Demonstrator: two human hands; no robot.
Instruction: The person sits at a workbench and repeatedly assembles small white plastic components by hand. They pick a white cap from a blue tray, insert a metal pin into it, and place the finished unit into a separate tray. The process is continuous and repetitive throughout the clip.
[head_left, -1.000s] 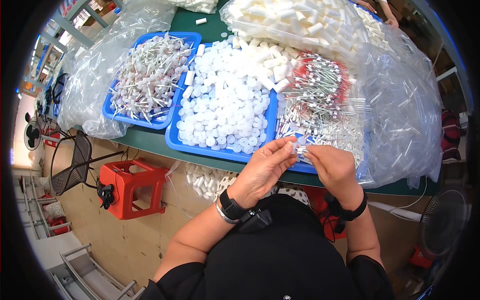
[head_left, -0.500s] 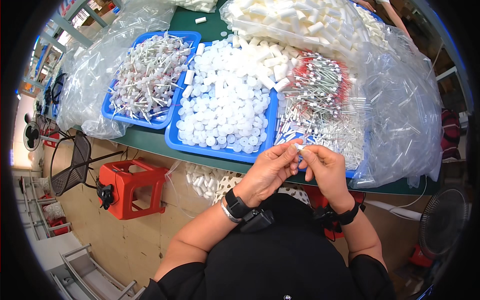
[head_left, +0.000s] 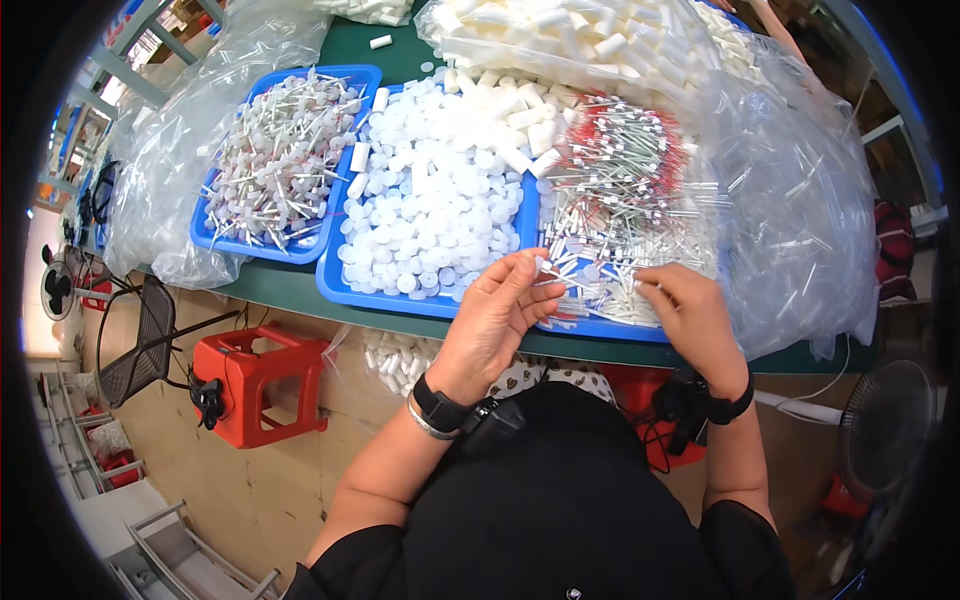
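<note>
Green surface (head_left: 345,45) carries the lot, with a blue disc tray (head_left: 380,297) by its front edge, presumably for short reaches. Behind the disc tray bulges a clear bag of cream cylinders (head_left: 640,72); well to its right slumps a bag of slender translucent pieces (head_left: 800,190). Beside the disc tray stand 2 more blue trays: a left tray (head_left: 298,256) heaped with stemmed discs, and a right tray (head_left: 610,329) of white pins and red-tipped ones. Just right of the disc tray's front corner, the left hand (head_left: 500,315) has its grip pinching 1 white stemmed piece (head_left: 552,270), seemingly by its end to leave the stem clear. Farther right, the right hand (head_left: 700,315) dips toward the pins, fingertips close; whether its grip holds any, I cannot tell.
</note>
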